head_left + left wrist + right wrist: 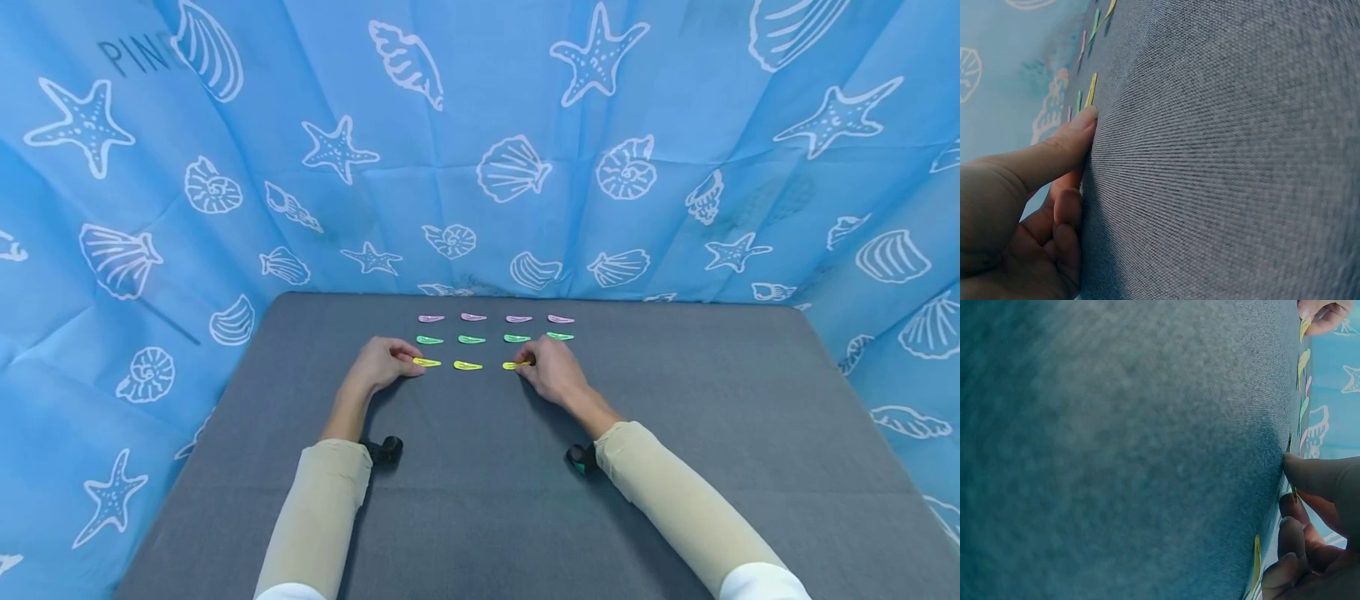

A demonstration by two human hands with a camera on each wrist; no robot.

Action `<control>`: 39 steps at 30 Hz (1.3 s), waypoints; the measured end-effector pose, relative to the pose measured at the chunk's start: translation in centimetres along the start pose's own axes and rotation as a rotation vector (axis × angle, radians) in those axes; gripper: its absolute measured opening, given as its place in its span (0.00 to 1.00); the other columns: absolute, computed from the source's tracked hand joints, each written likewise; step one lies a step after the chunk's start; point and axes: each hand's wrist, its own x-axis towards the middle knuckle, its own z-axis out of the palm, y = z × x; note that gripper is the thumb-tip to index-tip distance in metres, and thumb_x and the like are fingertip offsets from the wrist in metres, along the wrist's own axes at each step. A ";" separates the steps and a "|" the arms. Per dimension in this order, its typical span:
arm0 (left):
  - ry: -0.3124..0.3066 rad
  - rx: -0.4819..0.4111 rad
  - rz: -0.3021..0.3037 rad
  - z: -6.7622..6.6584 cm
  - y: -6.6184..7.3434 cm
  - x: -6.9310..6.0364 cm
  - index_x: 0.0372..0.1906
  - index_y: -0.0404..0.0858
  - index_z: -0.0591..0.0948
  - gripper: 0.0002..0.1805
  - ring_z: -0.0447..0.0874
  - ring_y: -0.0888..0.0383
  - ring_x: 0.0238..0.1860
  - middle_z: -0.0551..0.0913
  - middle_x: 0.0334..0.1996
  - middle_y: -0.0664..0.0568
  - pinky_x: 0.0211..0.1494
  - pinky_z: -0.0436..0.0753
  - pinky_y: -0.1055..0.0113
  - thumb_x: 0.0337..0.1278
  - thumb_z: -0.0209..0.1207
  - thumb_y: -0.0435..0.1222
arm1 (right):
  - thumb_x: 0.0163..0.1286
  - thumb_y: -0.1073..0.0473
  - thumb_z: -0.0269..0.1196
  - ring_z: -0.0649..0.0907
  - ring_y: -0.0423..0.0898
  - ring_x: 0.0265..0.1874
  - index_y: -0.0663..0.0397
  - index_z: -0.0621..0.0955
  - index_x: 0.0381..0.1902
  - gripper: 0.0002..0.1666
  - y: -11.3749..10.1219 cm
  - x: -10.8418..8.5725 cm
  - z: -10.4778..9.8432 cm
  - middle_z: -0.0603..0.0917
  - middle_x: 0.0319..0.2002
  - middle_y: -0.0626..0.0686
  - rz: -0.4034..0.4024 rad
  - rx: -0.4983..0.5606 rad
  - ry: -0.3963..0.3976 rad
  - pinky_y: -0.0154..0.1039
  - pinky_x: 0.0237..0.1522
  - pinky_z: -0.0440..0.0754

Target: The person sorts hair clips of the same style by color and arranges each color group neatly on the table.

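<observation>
Snap hair clips lie in rows on the grey cloth-covered table. My left hand (pixel 384 364) pinches the end of the leftmost yellow hair clip (pixel 427 362); its thumb lies on that clip in the left wrist view. A middle yellow clip (pixel 468 366) lies between my hands. With thumb and finger, my right hand (pixel 553 369) pinches another yellow clip (pixel 509 366), its right end covered by the fingertips. In the right wrist view a further yellow clip (pixel 1257 559) lies near the curled fingers; my right hand hides it from the head view.
Behind the yellow row lie several green clips (pixel 472 339) and, farther back, several pink clips (pixel 473 317). A blue shell-print curtain (pixel 450 200) hangs along the back and sides of the grey table (pixel 480 517). Black wrist cameras (pixel 388 450) sit below my wrists.
</observation>
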 end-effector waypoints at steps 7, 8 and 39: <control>0.000 -0.001 -0.012 0.2 -0.2 0.1 0.45 0.44 0.89 0.12 0.76 0.51 0.42 0.83 0.38 0.49 0.47 0.72 0.60 0.55 0.74 0.37 | 0.68 0.58 0.69 0.79 0.53 0.45 0.55 0.87 0.47 0.11 0.0 -0.6 0.0 0.84 0.42 0.57 -0.037 -0.050 0.078 0.50 0.50 0.78; -0.001 -0.001 -0.015 0.3 -0.2 0.1 0.45 0.44 0.89 0.12 0.76 0.51 0.42 0.83 0.38 0.49 0.47 0.72 0.60 0.55 0.74 0.37 | 0.70 0.57 0.69 0.78 0.55 0.48 0.56 0.85 0.50 0.14 0.0 -0.7 -0.1 0.82 0.46 0.58 -0.037 -0.063 0.094 0.52 0.53 0.77; -0.017 -0.003 -0.018 0.1 -0.3 0.4 0.46 0.45 0.89 0.12 0.76 0.51 0.44 0.83 0.40 0.48 0.48 0.72 0.60 0.56 0.73 0.37 | 0.68 0.34 0.65 0.61 0.70 0.74 0.50 0.66 0.76 0.47 5.6 -5.0 -2.7 0.60 0.77 0.67 -0.092 -0.325 -0.023 0.72 0.69 0.60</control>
